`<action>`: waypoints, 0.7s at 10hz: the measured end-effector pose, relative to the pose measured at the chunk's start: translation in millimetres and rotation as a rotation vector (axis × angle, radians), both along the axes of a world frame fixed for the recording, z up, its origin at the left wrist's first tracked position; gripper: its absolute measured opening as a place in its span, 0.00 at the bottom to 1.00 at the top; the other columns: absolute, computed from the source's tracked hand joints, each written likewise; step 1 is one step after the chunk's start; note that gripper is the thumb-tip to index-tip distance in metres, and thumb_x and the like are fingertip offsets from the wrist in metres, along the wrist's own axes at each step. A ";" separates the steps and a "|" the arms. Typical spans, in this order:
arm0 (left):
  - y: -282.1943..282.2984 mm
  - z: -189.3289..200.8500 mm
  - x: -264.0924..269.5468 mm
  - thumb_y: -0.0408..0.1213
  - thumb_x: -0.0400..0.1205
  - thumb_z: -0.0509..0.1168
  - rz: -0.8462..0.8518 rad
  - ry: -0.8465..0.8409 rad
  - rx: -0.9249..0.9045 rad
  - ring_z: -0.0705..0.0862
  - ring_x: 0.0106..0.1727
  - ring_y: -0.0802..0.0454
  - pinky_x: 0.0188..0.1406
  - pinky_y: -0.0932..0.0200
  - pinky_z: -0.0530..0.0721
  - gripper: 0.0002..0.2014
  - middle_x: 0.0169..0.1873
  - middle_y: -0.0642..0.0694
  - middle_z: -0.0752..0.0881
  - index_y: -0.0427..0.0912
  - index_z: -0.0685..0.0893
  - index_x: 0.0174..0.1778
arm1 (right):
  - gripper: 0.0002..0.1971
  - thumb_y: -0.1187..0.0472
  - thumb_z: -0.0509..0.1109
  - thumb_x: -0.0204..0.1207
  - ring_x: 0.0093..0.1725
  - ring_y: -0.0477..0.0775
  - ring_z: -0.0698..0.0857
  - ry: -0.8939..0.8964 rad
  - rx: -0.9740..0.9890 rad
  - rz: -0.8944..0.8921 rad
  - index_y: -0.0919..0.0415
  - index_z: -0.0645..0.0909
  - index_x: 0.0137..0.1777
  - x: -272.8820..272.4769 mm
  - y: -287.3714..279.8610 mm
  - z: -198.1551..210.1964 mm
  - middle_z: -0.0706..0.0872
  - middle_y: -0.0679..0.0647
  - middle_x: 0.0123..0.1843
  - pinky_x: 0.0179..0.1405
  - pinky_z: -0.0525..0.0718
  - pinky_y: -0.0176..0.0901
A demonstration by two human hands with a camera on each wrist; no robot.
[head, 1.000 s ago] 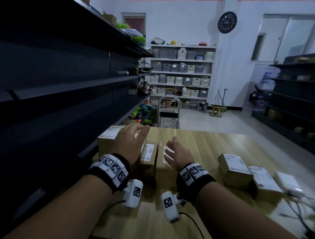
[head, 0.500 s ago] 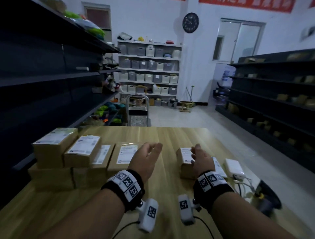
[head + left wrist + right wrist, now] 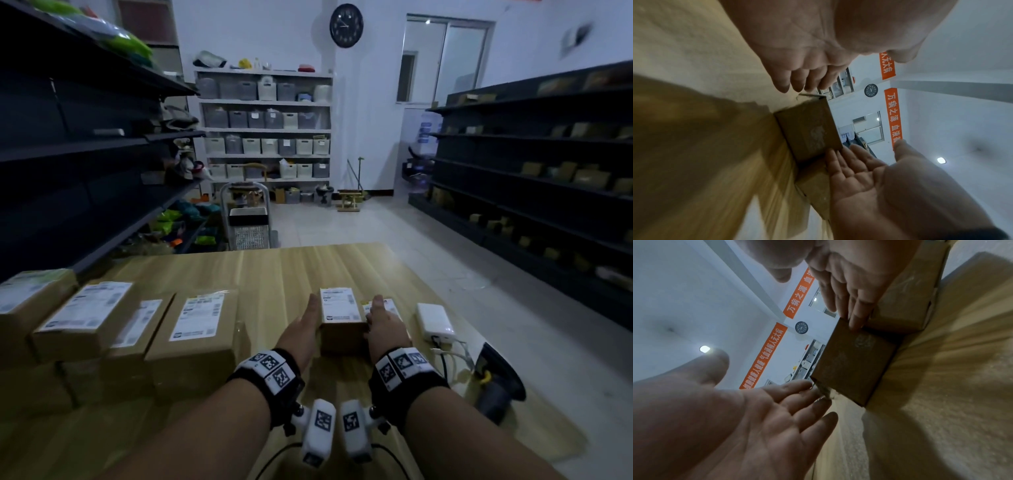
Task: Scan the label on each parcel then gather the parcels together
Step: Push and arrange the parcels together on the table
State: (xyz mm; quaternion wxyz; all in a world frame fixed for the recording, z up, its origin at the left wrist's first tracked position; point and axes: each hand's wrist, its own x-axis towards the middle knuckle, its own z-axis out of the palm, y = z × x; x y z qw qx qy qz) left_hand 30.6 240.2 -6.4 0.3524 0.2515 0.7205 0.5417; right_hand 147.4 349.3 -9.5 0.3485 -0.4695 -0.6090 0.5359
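Nearest the camera, both forearms wear black wrist bands with square printed markers, and a white camera unit hangs under each wrist. Ahead of them the left hand (image 3: 303, 327) and the right hand (image 3: 383, 322) reach forward over the wooden worktop (image 3: 291, 270), one on each side of a small cardboard parcel (image 3: 340, 315). Both hands are spread wide with straight fingers and grip nothing. In the left wrist view the left fingers (image 3: 797, 81) lie flat beside the parcel's left side, and whether they touch it cannot be told. In the right wrist view the right fingers (image 3: 857, 311) reach the parcel's right near edge, at the seam where a second small parcel (image 3: 387, 305) sits just beside it; that one is mostly hidden behind the right hand in the head view. Both carry white labels facing up.

To the right of these, a white power bank (image 3: 434, 320) lies flat with white cables trailing toward the near edge, and a dark handheld scanner (image 3: 496, 380) rests near the worktop's right edge.

On the left side of the worktop, well apart from the hands, a gathered stack of labelled parcels (image 3: 144, 335) stands two layers high, labels up.

Beyond the worktop a step stool (image 3: 248, 219) stands on the tiled floor, dark shelving flanks both sides, and a wall clock (image 3: 346, 25) hangs above white shelves of bins.
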 end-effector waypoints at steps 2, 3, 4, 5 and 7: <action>8.8 -15.2 -2.1 0.91 0.72 0.47 -0.023 -0.065 0.068 0.86 0.59 0.56 0.71 0.53 0.76 0.38 0.56 0.59 0.91 0.68 0.90 0.50 | 0.29 0.33 0.55 0.90 0.56 0.67 0.90 0.019 -0.036 -0.003 0.55 0.86 0.48 -1.0 -3.0 3.3 0.91 0.58 0.50 0.65 0.87 0.63; -0.6 1.0 2.8 0.84 0.81 0.46 0.001 -0.014 0.081 0.85 0.60 0.55 0.75 0.52 0.75 0.36 0.53 0.61 0.89 0.64 0.90 0.53 | 0.27 0.34 0.53 0.91 0.48 0.52 0.87 -0.008 0.014 0.001 0.53 0.83 0.47 0.3 -12.9 11.0 0.88 0.49 0.45 0.52 0.84 0.50; -13.5 14.6 3.2 0.80 0.85 0.45 0.043 0.034 0.128 0.86 0.58 0.59 0.75 0.52 0.75 0.35 0.51 0.63 0.91 0.62 0.90 0.58 | 0.32 0.28 0.57 0.84 0.48 0.57 0.89 0.100 0.025 -0.003 0.57 0.87 0.48 -3.4 -23.5 18.8 0.94 0.59 0.51 0.54 0.86 0.54; -36.8 38.1 6.2 0.77 0.88 0.44 0.089 0.131 0.167 0.87 0.54 0.62 0.67 0.53 0.75 0.38 0.50 0.59 0.93 0.57 0.93 0.61 | 0.25 0.37 0.58 0.90 0.48 0.52 0.88 0.129 0.060 -0.024 0.50 0.86 0.42 -8.9 -35.5 30.4 0.91 0.46 0.44 0.51 0.81 0.49; -93.1 61.1 -18.8 0.98 0.63 0.46 0.180 0.153 0.178 0.92 0.65 0.47 0.79 0.38 0.82 0.59 0.60 0.52 0.96 0.57 0.92 0.70 | 0.26 0.30 0.62 0.81 0.51 0.57 0.94 0.289 0.054 0.051 0.47 0.91 0.35 -46.3 -80.9 44.7 0.95 0.48 0.40 0.65 0.90 0.68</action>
